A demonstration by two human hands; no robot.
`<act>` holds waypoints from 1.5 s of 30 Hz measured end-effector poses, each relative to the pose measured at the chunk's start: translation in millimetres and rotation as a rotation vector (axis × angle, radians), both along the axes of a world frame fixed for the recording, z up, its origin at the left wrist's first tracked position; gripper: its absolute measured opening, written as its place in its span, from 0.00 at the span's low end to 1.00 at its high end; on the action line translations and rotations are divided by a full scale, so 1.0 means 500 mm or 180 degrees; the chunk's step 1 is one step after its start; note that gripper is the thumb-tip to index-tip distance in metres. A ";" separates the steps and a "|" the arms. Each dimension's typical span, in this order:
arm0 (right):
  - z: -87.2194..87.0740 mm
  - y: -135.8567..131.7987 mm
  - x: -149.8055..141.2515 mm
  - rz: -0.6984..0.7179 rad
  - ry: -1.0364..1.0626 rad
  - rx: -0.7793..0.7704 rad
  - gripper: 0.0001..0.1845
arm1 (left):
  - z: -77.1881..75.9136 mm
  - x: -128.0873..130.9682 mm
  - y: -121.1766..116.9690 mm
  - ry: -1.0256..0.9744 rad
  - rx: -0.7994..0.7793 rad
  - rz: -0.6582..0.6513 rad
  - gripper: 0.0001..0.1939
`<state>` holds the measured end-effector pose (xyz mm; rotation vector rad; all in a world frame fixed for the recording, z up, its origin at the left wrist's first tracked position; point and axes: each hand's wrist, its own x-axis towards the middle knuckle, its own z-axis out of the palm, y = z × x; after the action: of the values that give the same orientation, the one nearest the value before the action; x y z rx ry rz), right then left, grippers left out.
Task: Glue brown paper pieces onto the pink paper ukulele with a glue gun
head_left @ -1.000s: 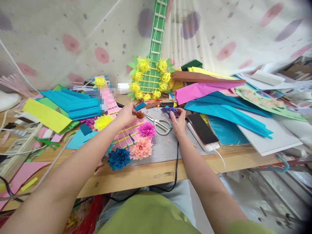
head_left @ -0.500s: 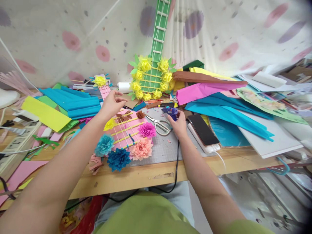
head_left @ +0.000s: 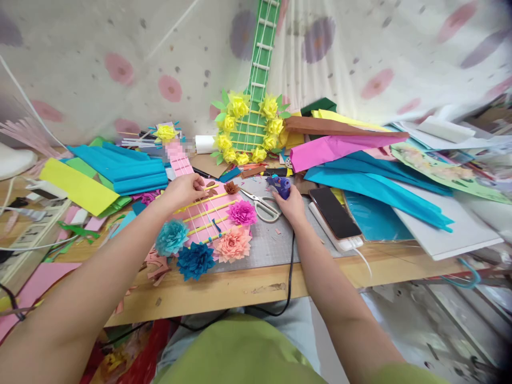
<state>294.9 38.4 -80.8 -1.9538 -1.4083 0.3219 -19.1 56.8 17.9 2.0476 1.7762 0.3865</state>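
My left hand [head_left: 186, 192] is over the upper left of a pink paper guitar [head_left: 206, 214], fingertips pinched together beside brown paper leaves [head_left: 212, 188]; whatever is between them is hidden. Around the guitar body sit a small brown flower [head_left: 231, 187], a magenta flower [head_left: 242, 213], a peach flower [head_left: 232, 244], a dark blue flower [head_left: 196, 261] and a light blue flower [head_left: 172, 238]. Yellow strips and white strings cross the body. My right hand [head_left: 293, 205] grips a blue glue gun [head_left: 283, 185], whose black cord hangs over the table edge. Scissors [head_left: 266, 208] lie left of it.
A green paper guitar [head_left: 248, 130] with yellow flowers leans upright against the curtain. At right are a phone [head_left: 335, 212] on a white power strip [head_left: 346, 244] and blue crepe paper [head_left: 384, 186]. More blue paper [head_left: 132, 170] and a yellow sheet [head_left: 78, 188] lie at left.
My left hand has lowered from above the pink guitar onto its brown leaves, and its fingers have closed. It now covers the yellow flower. My right hand with the glue gun has barely moved.
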 end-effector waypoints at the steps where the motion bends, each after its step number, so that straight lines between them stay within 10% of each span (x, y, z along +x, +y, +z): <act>1: 0.001 -0.001 -0.001 -0.0002 0.0001 -0.0020 0.23 | 0.000 0.001 0.001 0.0003 -0.0024 0.0015 0.12; 20: -0.005 -0.003 0.000 0.0033 0.0224 0.0287 0.31 | -0.011 -0.011 -0.002 -0.1448 -0.0315 0.0144 0.12; 29: 0.104 -0.037 -0.052 0.0003 0.0478 0.1852 0.23 | 0.003 0.014 -0.042 -0.1265 0.0349 0.0291 0.14; 36: 0.160 -0.034 -0.184 0.1822 0.2104 0.0183 0.19 | 0.005 0.061 -0.076 -0.1156 0.0602 0.0318 0.15; 45: 0.197 -0.026 -0.250 0.1930 0.2500 -0.0800 0.15 | -0.017 0.056 -0.069 -0.1389 0.0567 0.0259 0.19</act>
<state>170.0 25.5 17.5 -1.2627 -1.3945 1.4239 8.7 22.4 9.2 1.8238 1.6009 0.9657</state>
